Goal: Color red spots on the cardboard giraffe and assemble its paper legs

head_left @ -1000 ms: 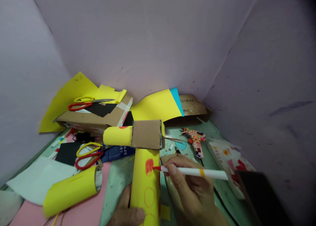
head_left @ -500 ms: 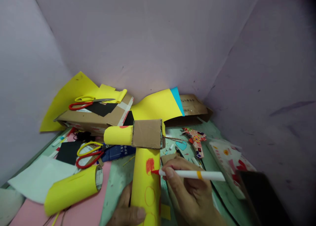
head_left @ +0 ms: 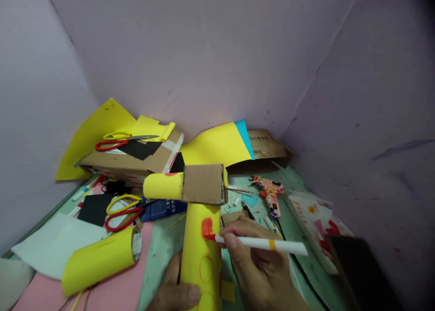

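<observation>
Gripped yellow paper-covered tube [head_left: 196, 252] in left hand [head_left: 171, 288], red felt-tip [head_left: 253, 243] in right hand [head_left: 260, 265], mostly filled one oval [head_left: 207, 227], left two outlines [head_left: 206, 269] uncoloured.

Two hands [head_left: 265, 265] and one red marker [head_left: 254, 242] are at one spotted yellow tube [head_left: 193, 261]. Left of this tube lie two pairs of scissors [head_left: 144, 138] and one loose yellow roll [head_left: 98, 262]; right of it, one patterned glue gun [head_left: 271, 192], one blue heart [head_left: 249, 201] and one plastic packet [head_left: 314, 220].
</observation>
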`<state>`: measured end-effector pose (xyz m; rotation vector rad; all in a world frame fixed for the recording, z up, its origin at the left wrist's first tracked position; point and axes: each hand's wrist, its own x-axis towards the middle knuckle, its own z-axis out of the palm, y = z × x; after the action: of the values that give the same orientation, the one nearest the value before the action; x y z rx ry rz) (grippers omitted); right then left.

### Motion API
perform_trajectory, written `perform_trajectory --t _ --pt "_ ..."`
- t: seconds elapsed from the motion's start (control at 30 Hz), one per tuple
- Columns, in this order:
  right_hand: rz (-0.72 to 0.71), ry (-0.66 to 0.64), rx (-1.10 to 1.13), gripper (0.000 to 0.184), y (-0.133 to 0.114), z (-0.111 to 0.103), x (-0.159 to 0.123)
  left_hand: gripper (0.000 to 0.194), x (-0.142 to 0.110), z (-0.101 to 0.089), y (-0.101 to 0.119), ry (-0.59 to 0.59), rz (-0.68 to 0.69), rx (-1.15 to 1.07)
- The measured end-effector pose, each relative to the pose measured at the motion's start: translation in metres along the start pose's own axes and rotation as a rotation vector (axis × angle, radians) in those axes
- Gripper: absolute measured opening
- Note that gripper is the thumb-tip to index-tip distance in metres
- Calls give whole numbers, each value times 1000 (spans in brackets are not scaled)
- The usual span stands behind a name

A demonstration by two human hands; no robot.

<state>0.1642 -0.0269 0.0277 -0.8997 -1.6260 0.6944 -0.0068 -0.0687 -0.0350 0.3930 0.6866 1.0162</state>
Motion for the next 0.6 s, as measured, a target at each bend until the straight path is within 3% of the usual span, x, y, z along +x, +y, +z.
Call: perform_trajectory --t 0.2,0.6 --pt "-28 23 -26 13 -2 -1 4 92 -2 0 1 -3 -21 -30" --pt "9 115 -18 14 1 0 4 85 0 0 5 -116 -7 63"
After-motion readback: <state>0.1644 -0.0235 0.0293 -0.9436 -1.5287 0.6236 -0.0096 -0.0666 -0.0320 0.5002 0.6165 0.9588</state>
